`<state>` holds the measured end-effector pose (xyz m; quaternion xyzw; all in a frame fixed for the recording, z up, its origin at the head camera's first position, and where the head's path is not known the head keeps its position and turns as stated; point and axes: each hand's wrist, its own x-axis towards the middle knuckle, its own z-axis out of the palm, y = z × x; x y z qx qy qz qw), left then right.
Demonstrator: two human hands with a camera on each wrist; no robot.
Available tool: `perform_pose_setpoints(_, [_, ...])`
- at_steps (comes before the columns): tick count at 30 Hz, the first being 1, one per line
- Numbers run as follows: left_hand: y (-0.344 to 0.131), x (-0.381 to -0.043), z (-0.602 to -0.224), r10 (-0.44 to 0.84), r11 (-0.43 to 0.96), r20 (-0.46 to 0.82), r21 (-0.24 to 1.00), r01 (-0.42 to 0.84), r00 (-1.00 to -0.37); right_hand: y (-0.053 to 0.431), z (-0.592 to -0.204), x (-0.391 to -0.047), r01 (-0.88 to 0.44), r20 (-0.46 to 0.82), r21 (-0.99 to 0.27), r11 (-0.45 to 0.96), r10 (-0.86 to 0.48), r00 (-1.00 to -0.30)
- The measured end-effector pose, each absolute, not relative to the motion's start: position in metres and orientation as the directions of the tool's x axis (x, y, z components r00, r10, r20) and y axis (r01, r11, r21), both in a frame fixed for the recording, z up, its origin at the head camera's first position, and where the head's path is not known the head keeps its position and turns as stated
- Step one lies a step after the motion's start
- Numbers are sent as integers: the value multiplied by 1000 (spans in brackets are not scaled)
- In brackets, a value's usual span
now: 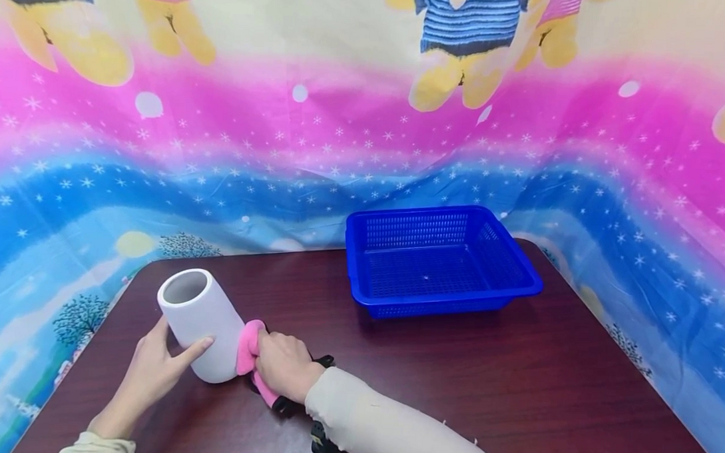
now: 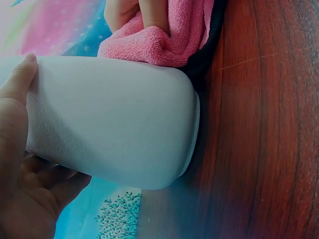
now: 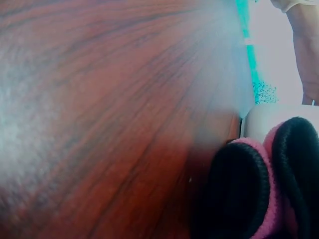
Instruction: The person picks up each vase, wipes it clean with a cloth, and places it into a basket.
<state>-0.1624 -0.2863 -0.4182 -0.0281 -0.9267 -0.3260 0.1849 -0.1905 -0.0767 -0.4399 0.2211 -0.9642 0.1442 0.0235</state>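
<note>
A smooth white vase (image 1: 212, 328) with a round open mouth stands at the left of the table. My left hand (image 1: 152, 364) holds it from the left, thumb across the near side and the other fingers behind. Bunched in my right hand (image 1: 287, 364) is a pink cloth (image 1: 250, 346) with a black edge. This hand presses the cloth against the vase's right side, low down. In the left wrist view the pink pile of the cloth (image 2: 144, 46) touches the vase wall (image 2: 114, 119). The right wrist view shows black folds (image 3: 237, 184) of the cloth, while the right fingers are hidden there.
A blue plastic basket (image 1: 444, 301) with slotted walls sits at the back right of the dark red-brown table (image 1: 513, 385). A patterned curtain (image 1: 294, 131) hangs behind the table and along its sides. A black strap piece (image 1: 322, 442) shows beside the right forearm.
</note>
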Motion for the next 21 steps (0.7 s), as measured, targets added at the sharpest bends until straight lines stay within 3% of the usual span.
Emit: perform_pose_setpoints(21, [-287,-162,-419,-66,791,363,587,174,-929,-76,-443,-194,-435,104,-290,853,-423,-900])
